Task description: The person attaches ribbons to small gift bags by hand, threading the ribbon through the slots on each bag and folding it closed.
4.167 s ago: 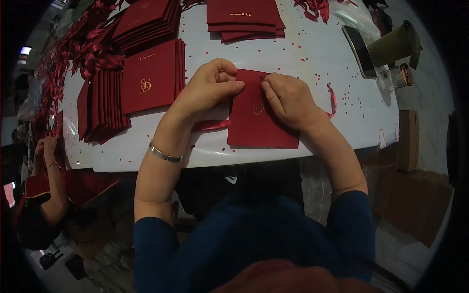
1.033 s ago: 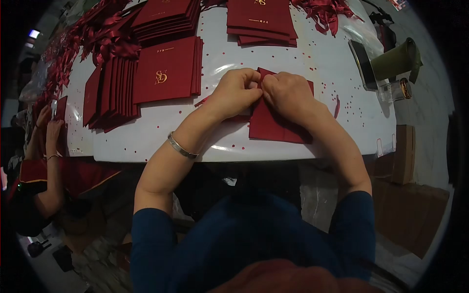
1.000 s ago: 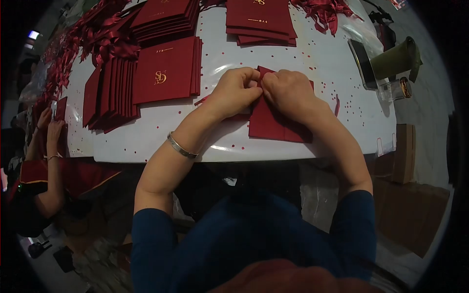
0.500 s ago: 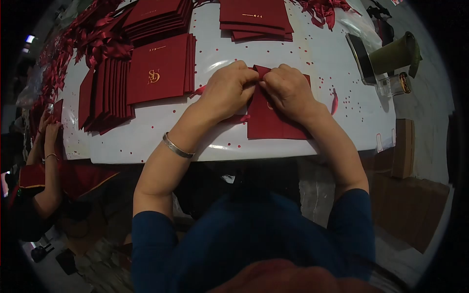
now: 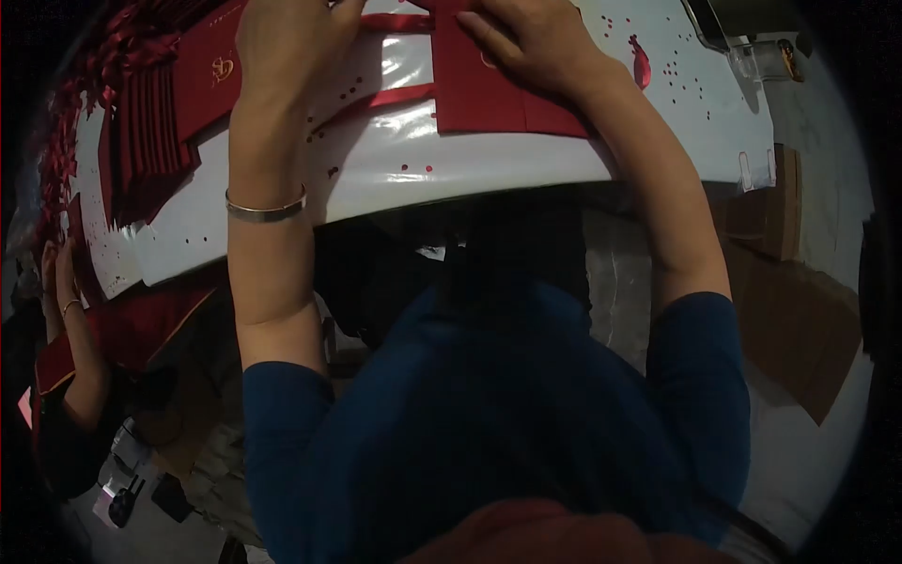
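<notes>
We are working, it seems, on the ribbons at a red card, spreading them out from its side. The card is lying flat near the table edge, straight ahead at twelve o'clock from our body. Taking the card as the centre, the upper ribbon is running towards nine o'clock, and the lower ribbon is slanting towards eight.

Our left hand is reaching out between nine and ten o'clock, its fingers bending in at the upper ribbon's outer end. They seem to be touching it, but the frame is cutting off the tips, so we cannot tell whether they are pinching it. The forearm is standing almost straight up the view, a bracelet circling it above the wrist.

Our right hand is lying over the card's upper part towards one o'clock, back up, fingers bent and pointing towards ten. It is touching the card, though whether it is gripping or merely pressing we cannot tell. That forearm is slanting in from five o'clock. The two hands are sitting well apart.

We are judging that handling the ribbon from here is calling for a gentle, level pull, with the right hand pinning the card so that it is not sliding or creasing, and the lower ribbon lying free of the upper one.
</notes>
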Available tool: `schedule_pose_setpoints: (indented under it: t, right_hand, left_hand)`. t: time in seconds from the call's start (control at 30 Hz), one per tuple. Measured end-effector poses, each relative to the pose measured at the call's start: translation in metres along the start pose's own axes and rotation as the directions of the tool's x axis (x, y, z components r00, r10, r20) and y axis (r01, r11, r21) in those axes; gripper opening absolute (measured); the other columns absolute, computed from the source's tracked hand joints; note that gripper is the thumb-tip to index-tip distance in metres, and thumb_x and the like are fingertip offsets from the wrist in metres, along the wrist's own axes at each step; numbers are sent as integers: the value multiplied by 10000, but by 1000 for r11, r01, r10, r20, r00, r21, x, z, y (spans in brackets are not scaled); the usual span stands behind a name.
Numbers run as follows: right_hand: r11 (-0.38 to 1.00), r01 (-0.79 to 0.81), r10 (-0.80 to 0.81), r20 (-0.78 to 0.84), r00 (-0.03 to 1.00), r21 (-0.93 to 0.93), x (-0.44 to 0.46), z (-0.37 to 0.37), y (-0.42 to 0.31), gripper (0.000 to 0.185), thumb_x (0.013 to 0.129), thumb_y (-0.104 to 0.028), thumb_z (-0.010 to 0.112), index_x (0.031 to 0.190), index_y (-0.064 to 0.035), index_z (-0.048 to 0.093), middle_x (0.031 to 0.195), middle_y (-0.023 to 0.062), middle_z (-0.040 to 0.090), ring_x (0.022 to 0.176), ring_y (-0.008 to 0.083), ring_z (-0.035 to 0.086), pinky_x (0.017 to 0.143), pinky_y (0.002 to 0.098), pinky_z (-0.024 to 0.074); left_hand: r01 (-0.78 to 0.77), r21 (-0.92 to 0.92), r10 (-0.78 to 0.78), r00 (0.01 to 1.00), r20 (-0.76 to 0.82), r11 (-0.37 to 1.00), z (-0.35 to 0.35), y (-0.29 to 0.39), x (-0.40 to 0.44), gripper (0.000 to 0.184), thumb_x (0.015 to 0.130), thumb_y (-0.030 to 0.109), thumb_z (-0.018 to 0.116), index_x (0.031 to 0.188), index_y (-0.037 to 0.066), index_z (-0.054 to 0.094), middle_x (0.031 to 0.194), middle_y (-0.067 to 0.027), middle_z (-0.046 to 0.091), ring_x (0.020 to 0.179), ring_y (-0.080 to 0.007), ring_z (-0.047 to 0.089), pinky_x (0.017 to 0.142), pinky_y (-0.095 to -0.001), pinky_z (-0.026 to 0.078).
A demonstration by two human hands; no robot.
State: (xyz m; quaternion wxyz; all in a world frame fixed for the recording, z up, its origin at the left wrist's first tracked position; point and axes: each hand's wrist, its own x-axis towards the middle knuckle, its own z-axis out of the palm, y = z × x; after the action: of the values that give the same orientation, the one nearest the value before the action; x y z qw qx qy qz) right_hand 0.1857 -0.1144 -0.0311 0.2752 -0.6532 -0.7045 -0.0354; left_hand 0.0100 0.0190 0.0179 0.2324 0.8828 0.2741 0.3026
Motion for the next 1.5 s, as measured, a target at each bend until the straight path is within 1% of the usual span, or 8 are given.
schedule_pose_setpoints:
  t: [0.23,0.53,0.8,1.03,1.17,1.23,1.33,1.5]
  right_hand:
    - [995,-35,39,-44,998,94,7,-1,12,209,832,-239,646,800,-38,601,736,113,609,729,302,595,647,405,488]
    - [924,255,-278,44,960,285,12,-20,26,186,701,-125,718,760,-66,552,772,81,536,751,268,524,638,382,403]
    - [833,194,-274,82,958,518,19,-20,28,143,721,-77,706,774,-55,575,768,83,567,737,266,535,641,379,393]
    - [827,267,-327,38,944,495,14,-12,37,89,782,-88,678,801,-52,600,780,98,587,757,297,537,681,404,420]
    - [833,329,-375,16,927,445,11,-6,39,77,804,-108,663,827,-51,617,799,93,596,775,302,534,698,417,432]
    - [824,364,-403,-3,915,435,10,-3,40,83,804,-115,665,840,-53,625,805,83,606,775,297,536,693,415,440]
    - [834,348,-394,21,919,427,12,-3,43,83,808,-127,662,850,-61,634,804,75,617,785,286,543,694,411,448]
    - [836,309,-357,22,934,452,9,-3,44,89,815,-132,652,853,-53,633,812,79,626,790,287,544,703,414,449]
  left_hand:
    - [-62,58,68,992,-110,996,7,-21,4,76,804,143,681,843,87,715,807,-58,637,715,-231,642,629,-344,498]
    - [-166,-89,177,973,145,982,21,-2,-3,147,726,62,726,867,68,683,783,-60,609,656,-224,621,567,-317,503]
    - [-32,75,48,975,-219,997,-12,39,1,319,734,20,708,1048,40,651,903,-100,609,686,-216,623,592,-291,515]
    - [598,-137,-486,474,-734,790,-26,119,-129,174,826,-6,631,999,6,649,891,-81,630,689,-94,570,594,-211,449]
    - [760,-525,-754,-71,-653,383,66,159,-258,163,871,71,624,1024,22,650,835,-25,661,773,-67,593,684,-211,471]
    - [616,-731,-851,-180,-493,294,142,172,-343,175,864,139,640,1000,31,663,841,-58,673,780,-103,612,703,-250,485]
    - [819,-564,-879,-190,-437,103,188,219,-382,220,849,227,649,934,25,670,844,-109,678,786,-177,643,717,-291,498]
    - [994,65,-972,99,-211,87,261,198,-496,238,794,270,650,833,35,666,815,-154,665,802,-320,646,706,-387,517]
